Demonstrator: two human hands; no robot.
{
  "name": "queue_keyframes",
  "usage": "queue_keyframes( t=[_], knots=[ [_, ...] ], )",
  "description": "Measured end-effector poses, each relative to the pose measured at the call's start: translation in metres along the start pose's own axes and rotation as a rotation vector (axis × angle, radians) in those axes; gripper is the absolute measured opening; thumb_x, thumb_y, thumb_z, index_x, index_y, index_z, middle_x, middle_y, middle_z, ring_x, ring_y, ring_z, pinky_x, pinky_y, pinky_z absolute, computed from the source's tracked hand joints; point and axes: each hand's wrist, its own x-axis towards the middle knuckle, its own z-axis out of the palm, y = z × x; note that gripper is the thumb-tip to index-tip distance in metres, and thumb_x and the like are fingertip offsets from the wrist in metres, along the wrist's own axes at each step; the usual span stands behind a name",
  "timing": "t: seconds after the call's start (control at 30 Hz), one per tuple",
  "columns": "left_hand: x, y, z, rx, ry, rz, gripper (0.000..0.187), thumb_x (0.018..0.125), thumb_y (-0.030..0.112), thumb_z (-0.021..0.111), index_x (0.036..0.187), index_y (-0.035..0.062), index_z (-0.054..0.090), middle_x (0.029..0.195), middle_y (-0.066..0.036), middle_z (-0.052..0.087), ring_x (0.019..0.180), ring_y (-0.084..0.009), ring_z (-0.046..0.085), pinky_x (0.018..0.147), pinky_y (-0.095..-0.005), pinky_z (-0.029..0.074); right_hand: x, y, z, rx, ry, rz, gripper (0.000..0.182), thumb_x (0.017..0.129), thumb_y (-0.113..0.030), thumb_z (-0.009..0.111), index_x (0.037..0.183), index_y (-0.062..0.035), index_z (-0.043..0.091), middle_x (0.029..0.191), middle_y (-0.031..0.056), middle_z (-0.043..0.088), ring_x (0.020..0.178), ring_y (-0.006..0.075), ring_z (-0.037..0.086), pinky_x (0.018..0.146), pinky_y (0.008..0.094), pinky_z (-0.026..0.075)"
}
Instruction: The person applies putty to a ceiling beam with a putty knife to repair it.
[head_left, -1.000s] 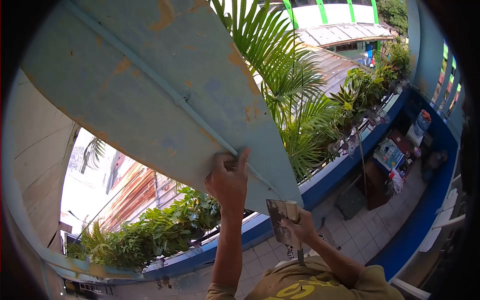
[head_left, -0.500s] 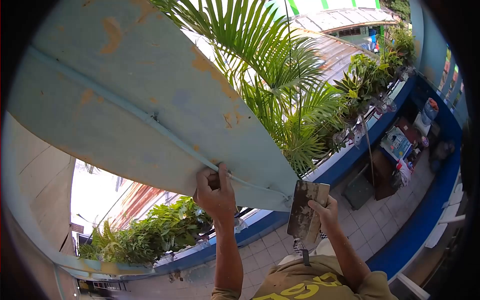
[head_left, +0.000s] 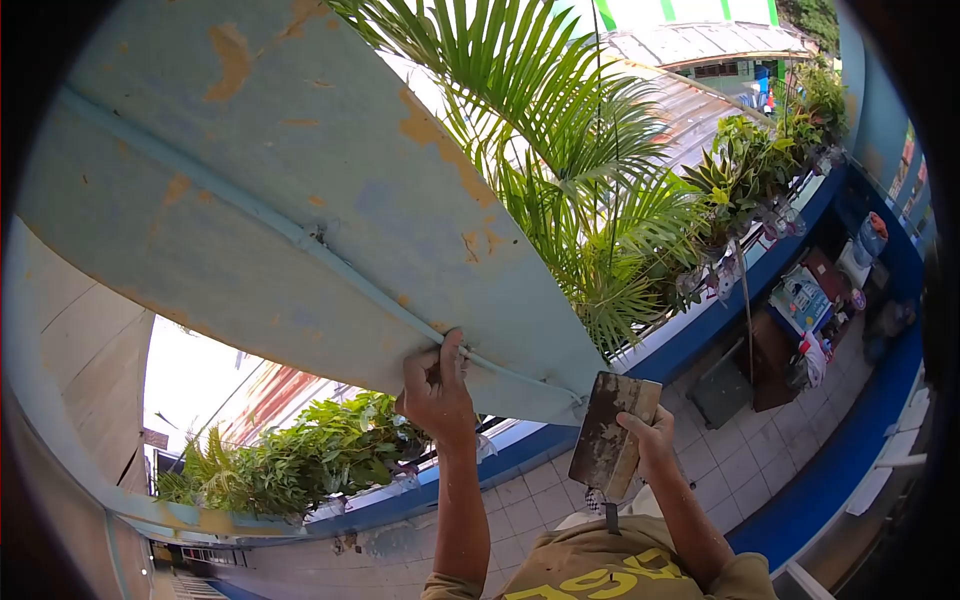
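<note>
Head view, from the left: a pale blue beam (head_left: 300, 200) with peeling paint slants overhead, a thin painted cable (head_left: 350, 275) running along it. My left hand (head_left: 435, 385) reaches up, fingers pinched on that cable at the beam's lower edge. Just right, my right hand (head_left: 650, 435) has its fingers wrapped around a rusty scraper (head_left: 615, 430), blade up, close below the beam's end. Palm fronds (head_left: 590, 180) spread beyond.
</note>
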Motion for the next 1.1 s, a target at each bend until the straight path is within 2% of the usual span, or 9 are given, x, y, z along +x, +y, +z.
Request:
queue_keyframes(
  t=[0.47, 0.57, 0.67, 0.73, 0.77, 0.83, 0.9, 0.97, 1.1],
  knots=[
    [-0.029, 0.015, -0.025, 0.004, -0.141, -0.127, 0.020, 0.082, 0.011, 0.084, 0.087, 0.0009, 0.067, 0.079, -0.010, 0.074, 0.067, -0.0138, 0.071, 0.062, -0.0259, 0.055, 0.003, -0.005, 0.015, 0.100, 0.007, 0.088, 0.027, 0.081, 0.000, 0.074, 0.107, 0.0004, 0.067, 0.098, 0.0084, 0.071, 0.084, 0.0155, 0.068, 0.079, 0.0322, 0.055],
    [-0.069, -0.009, -0.038, -0.002, -0.199, -0.138, 0.021, 0.089, 0.013, 0.079, 0.097, -0.0023, 0.067, 0.075, -0.007, 0.071, 0.066, -0.0117, 0.067, 0.063, -0.0241, 0.054, -0.005, -0.008, 0.016, -0.003, -0.030, 0.041, 0.026, 0.081, -0.001, 0.075, 0.106, 0.0017, 0.067, 0.096, 0.0070, 0.071, 0.083, 0.0159, 0.068, 0.079, 0.0317, 0.054],
    [-0.109, -0.023, -0.051, -0.113, -0.471, -0.479, 0.024, 0.094, 0.018, 0.074, 0.102, -0.0036, 0.067, 0.081, -0.008, 0.072, 0.074, -0.0135, 0.070, 0.064, -0.0239, 0.054, -0.017, -0.021, 0.027, -0.256, -0.027, -0.193, 0.029, 0.082, -0.001, 0.073, 0.110, 0.0041, 0.067, 0.097, 0.0087, 0.068, 0.083, 0.0165, 0.066, 0.076, 0.0323, 0.054],
    [-0.128, -0.016, -0.049, -0.456, -0.674, -0.724, 0.042, 0.092, 0.027, 0.076, 0.120, -0.0030, 0.065, 0.103, -0.014, 0.074, 0.094, -0.0183, 0.071, 0.079, -0.0302, 0.057, -0.024, -0.046, 0.054, -0.689, -0.020, -0.759, 0.041, 0.078, -0.001, 0.073, 0.118, 0.0047, 0.066, 0.102, 0.0119, 0.063, 0.084, 0.0212, 0.063, 0.074, 0.0357, 0.052],
    [-0.128, -0.004, -0.045, -0.465, -0.665, -0.726, 0.042, 0.092, 0.027, 0.076, 0.120, -0.0030, 0.065, 0.103, -0.014, 0.074, 0.094, -0.0183, 0.071, 0.079, -0.0302, 0.057, -0.026, -0.057, 0.067, -0.697, -0.027, -0.765, 0.041, 0.078, -0.001, 0.073, 0.118, 0.0047, 0.066, 0.102, 0.0119, 0.063, 0.084, 0.0212, 0.063, 0.074, 0.0357, 0.052],
    [-0.116, 0.030, -0.040, -0.990, -0.632, -0.580, 0.067, 0.092, 0.042, 0.074, 0.138, -0.0031, 0.054, 0.128, -0.019, 0.064, 0.118, -0.0231, 0.063, 0.096, -0.0332, 0.051, -0.030, -0.071, 0.089, -1.087, -0.121, -1.180, 0.056, 0.070, -0.001, 0.073, 0.126, 0.0025, 0.065, 0.107, 0.0141, 0.058, 0.085, 0.0273, 0.058, 0.072, 0.0386, 0.050],
    [-0.105, 0.037, -0.036, -1.047, -0.686, -0.535, 0.077, 0.092, 0.050, 0.071, 0.143, -0.0032, 0.047, 0.130, -0.016, 0.060, 0.120, -0.0195, 0.057, 0.101, -0.0323, 0.046, -0.023, -0.060, 0.095, -1.158, -0.137, -1.265, 0.062, 0.066, -0.006, 0.073, 0.127, 0.0002, 0.066, 0.109, 0.0127, 0.058, 0.085, 0.0299, 0.055, 0.071, 0.0392, 0.047],
    [-0.104, 0.029, -0.031, -0.940, -0.723, -0.765, 0.061, 0.097, 0.043, 0.068, 0.134, -0.0032, 0.053, 0.118, -0.008, 0.061, 0.105, -0.0137, 0.057, 0.092, -0.0282, 0.047, -0.019, -0.052, 0.097, -1.293, -0.167, -1.321, 0.060, 0.067, -0.009, 0.071, 0.127, -0.0008, 0.066, 0.109, 0.0127, 0.058, 0.085, 0.0284, 0.055, 0.070, 0.0386, 0.045],
    [-0.120, 0.011, -0.017, -0.843, -0.767, -0.935, 0.039, 0.102, 0.024, 0.061, 0.131, -0.0019, 0.056, 0.120, -0.007, 0.064, 0.109, -0.0118, 0.058, 0.094, -0.0311, 0.047, -0.016, -0.046, 0.076, -1.378, -0.196, -1.291, 0.061, 0.070, -0.007, 0.067, 0.131, -0.0075, 0.066, 0.121, 0.0117, 0.059, 0.101, 0.0292, 0.055, 0.085, 0.0452, 0.044]
  ],
)
